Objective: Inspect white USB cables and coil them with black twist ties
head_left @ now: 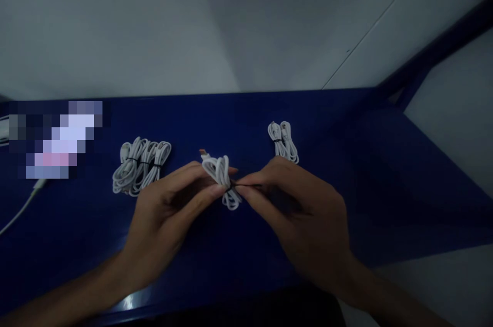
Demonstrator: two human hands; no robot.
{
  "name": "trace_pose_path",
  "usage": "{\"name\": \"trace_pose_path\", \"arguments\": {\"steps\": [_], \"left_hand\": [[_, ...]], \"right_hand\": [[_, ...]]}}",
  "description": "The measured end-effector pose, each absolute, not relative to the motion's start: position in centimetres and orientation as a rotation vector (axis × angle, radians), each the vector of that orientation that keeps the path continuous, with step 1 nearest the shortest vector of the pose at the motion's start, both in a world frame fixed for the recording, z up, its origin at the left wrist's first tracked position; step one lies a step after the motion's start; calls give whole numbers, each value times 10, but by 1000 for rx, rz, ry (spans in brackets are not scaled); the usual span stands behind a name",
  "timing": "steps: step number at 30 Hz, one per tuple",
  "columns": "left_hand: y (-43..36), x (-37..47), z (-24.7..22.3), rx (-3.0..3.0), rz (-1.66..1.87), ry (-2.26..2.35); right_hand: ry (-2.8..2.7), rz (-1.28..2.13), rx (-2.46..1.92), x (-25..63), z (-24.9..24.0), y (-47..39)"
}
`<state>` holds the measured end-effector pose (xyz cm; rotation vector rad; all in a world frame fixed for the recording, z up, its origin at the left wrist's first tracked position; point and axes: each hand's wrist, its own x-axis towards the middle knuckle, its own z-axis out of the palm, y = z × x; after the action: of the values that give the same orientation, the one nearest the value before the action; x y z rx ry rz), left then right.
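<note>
Surface blue, glossy. Right hand: grip pinched together on tail of black tie. Left hand: grip clamped on white cable coil, held centre, between hands. Bundled white cables left, black ties on; two tied coils right, beyond right hand. Orange-tipped plug at coil's far end. Step looks like fastening tie round coil; next move probably calls for steady left pinch, tie drawn snug or twisted.

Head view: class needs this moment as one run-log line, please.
left hand: holds white cable coil | right hand: pinches dark tie | beyond: left cable bundles, right cable bundles | surface: blue table
</note>
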<state>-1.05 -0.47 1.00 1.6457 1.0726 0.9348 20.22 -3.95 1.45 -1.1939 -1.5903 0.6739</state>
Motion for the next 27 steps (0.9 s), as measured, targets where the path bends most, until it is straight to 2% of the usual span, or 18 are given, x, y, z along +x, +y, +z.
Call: {"name": "trace_pose_path", "arguments": {"steps": [8,18,23,27], "left_hand": [[-4,-14,4,1082,668,812],[-1,-11,8,1275,776,936],[1,-12,9,1416,855,990],[-1,-10,11,1410,939,1035]], "right_hand": [[-1999,276,-921,218,11,-40],[-1972,270,-1065,215,1,-40],[-1885,365,-1101,208,14,-43],[-1681,768,-1278,207,28,-42]]}}
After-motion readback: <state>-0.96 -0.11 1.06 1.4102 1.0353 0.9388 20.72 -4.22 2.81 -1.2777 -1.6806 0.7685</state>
